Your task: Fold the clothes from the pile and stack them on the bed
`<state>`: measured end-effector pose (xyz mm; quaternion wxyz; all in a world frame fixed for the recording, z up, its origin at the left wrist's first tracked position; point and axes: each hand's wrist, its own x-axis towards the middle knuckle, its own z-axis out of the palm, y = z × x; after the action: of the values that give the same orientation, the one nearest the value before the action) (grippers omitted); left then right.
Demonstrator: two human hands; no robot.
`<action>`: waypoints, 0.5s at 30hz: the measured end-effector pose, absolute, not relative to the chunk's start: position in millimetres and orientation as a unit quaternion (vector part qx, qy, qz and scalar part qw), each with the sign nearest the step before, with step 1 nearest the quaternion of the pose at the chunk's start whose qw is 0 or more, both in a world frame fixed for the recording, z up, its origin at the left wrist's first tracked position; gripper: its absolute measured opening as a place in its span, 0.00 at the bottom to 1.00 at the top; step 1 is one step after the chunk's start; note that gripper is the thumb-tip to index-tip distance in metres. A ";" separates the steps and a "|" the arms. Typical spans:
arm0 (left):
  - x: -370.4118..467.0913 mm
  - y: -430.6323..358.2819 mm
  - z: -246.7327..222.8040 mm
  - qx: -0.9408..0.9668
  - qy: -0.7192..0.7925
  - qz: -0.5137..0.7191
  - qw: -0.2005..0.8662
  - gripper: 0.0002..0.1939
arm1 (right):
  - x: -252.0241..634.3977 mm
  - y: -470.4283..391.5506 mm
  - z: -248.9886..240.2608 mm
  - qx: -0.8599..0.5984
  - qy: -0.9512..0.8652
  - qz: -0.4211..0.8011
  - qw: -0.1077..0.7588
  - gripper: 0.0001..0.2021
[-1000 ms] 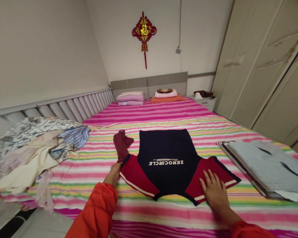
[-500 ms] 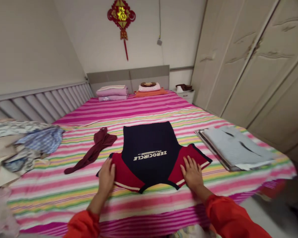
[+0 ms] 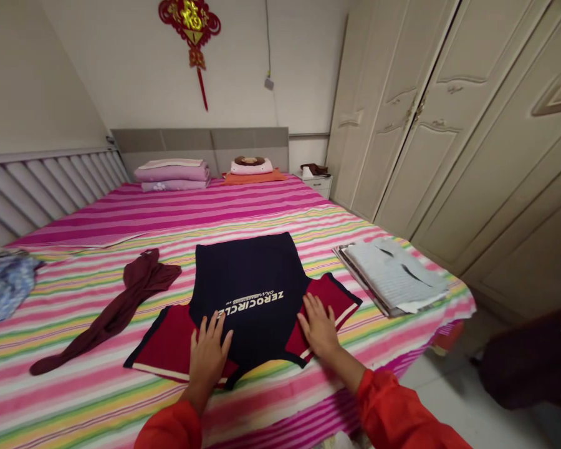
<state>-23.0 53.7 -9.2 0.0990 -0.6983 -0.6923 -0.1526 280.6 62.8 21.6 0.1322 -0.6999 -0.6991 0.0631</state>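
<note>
One shirt, navy, red-sleeved, spread flat

From afar I'm seeing smooth, matt cloth on the shirt, softly wrinkled fabric on the maroon garment, and glossy gold on the wall ornament.

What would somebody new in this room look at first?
Probably the dark blue and red shirt, spread flat on the striped bed, with the left hand and right hand on it. Next might come the red and gold ornament on the far wall, above the headboard.
</note>
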 end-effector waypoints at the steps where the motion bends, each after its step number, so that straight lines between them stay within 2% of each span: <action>1: -23.1 53.3 -9.4 -0.700 -0.691 -0.152 0.101 0.27 | 275.5 64.6 22.8 -0.666 -0.730 0.061 0.140 0.28; 4: -23.4 52.8 -8.5 -0.702 -0.688 -0.151 0.104 0.27 | 277.7 79.2 23.8 -0.613 -0.777 0.065 0.128 0.27; 10: -23.6 52.7 -7.7 -0.703 -0.687 -0.155 0.096 0.27 | 348.9 125.8 33.6 -0.723 -0.685 0.060 0.062 0.26; 15: -20.7 51.3 -7.4 -0.698 -0.690 -0.172 0.083 0.26 | 347.4 127.8 35.3 -0.771 -0.630 0.058 0.071 0.27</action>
<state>-20.7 51.3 -7.4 0.0832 -0.6983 -0.6898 -0.1719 347.4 127.8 35.3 0.0711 -0.7712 -0.6299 0.0582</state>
